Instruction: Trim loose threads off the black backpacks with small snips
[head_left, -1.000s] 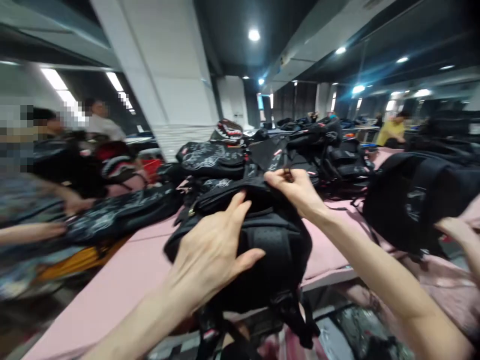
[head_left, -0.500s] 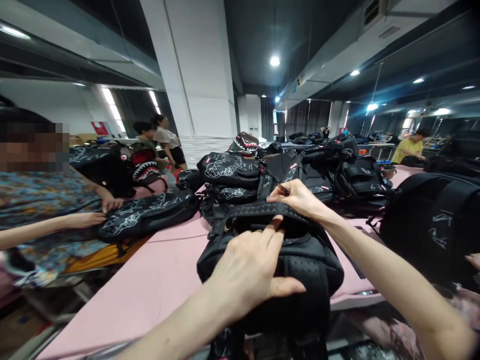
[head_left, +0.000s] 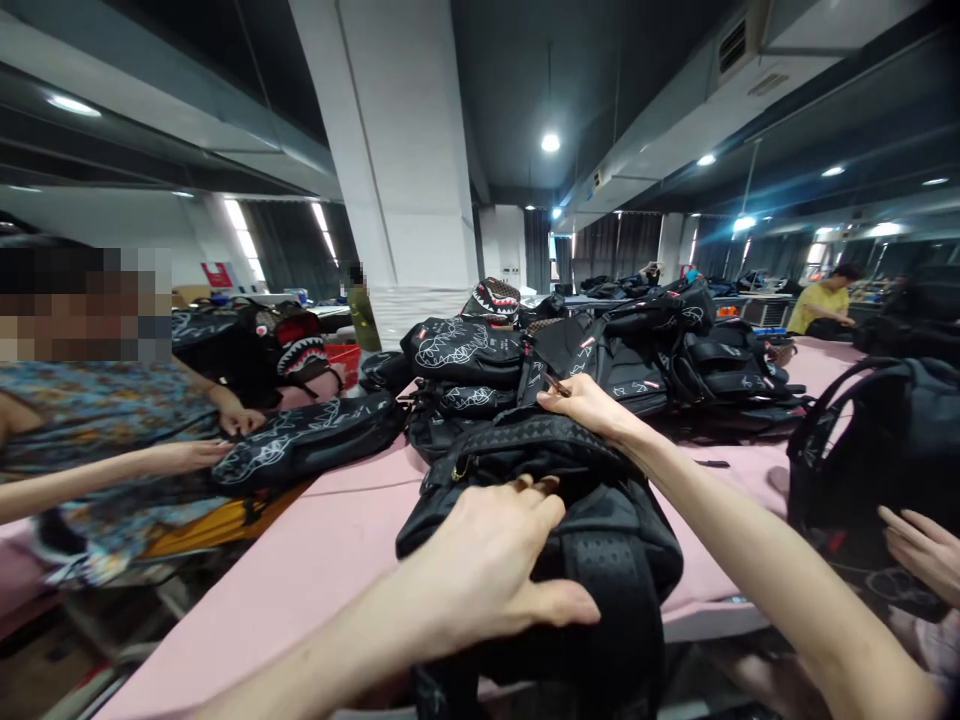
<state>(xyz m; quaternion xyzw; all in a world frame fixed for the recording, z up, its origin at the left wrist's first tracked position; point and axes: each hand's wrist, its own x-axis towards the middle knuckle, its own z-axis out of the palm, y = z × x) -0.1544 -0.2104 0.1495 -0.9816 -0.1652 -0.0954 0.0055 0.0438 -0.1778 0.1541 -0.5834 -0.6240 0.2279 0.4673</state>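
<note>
A black backpack (head_left: pixel 630 520) rests at the near edge of the pink-covered bench (head_left: pixel 300 580), its lower part hanging past that edge and its open mouth turned up toward the wearer. The left hand (head_left: pixel 499 555) lies across the near side of the mouth, fingers bent into it and thumb spread well apart; the fingertips are lost in the dark, so I cannot tell whether they press on the lining. The right hand (head_left: pixel 585 405) is over the far rim, pinched on a small dark tool (head_left: pixel 556 386), too small to identify for sure; whether any finger also holds the rim cannot be told. A brass-coloured zipper pull (head_left: pixel 460 466) hangs at the left end of the opening. The chief risk, I judge, is the overhang: a tug by the left hand toward the near edge could drag the backpack off, since part of its weight lies unsupported. If the tool is sharp, a slip into the mouth might nick the lining or the half-hidden left fingers. The heap of backpacks (head_left: pixel 622 365) toward the far edge stands close behind the right hand, and a backward knock might unsettle it. Further right along the near edge, a co-worker's hand (head_left: pixel 922 550) beside another black backpack (head_left: pixel 900 430) could, by swinging that load inward, jostle the right forearm.
</note>
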